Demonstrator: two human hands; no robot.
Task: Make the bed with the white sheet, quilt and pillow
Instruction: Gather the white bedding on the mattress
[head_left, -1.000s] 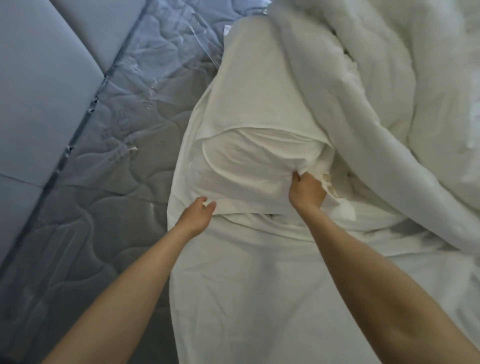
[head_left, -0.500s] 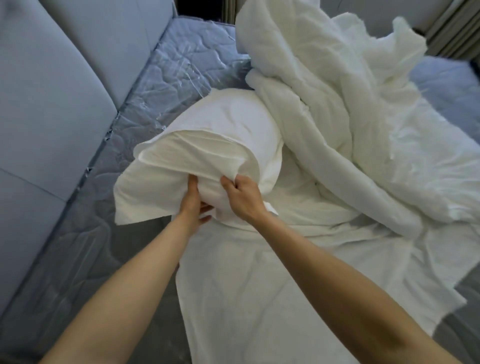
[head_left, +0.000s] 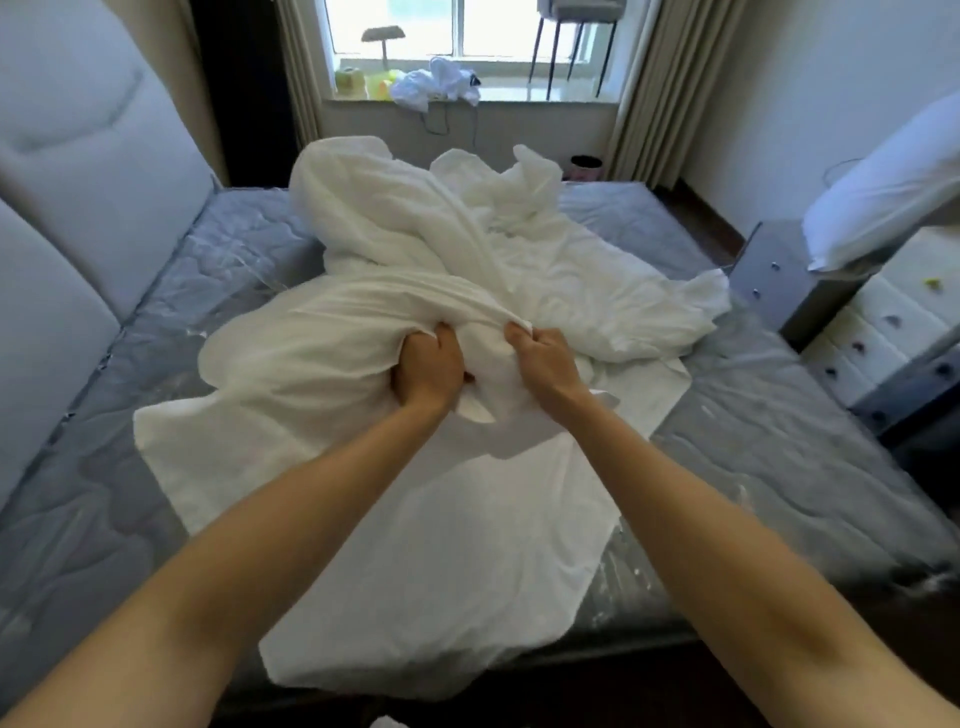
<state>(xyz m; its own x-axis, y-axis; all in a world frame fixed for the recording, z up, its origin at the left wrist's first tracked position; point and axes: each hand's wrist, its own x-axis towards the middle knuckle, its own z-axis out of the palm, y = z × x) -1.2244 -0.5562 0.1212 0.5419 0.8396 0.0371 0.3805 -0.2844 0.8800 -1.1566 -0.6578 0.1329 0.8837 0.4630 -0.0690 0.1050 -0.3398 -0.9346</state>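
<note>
A white sheet (head_left: 415, 545) lies crumpled across the middle of the grey plastic-wrapped mattress (head_left: 769, 467), hanging over the near edge. My left hand (head_left: 427, 371) and my right hand (head_left: 545, 366) both grip a bunched fold of this sheet, lifted a little above the bed. Behind it the white quilt (head_left: 405, 223) is heaped towards the far side. A white pillow (head_left: 883, 192) rests on the furniture at the right, off the bed.
A padded grey headboard (head_left: 78, 208) runs along the left. A grey nightstand (head_left: 789, 280) and white drawers (head_left: 893, 332) stand at the right. A window sill (head_left: 467, 96) with clutter and curtains is at the far end.
The view has lifted from the bedding to the whole room. Both hands have gathered the white fabric into a bunch and raised it towards the middle of the bed.
</note>
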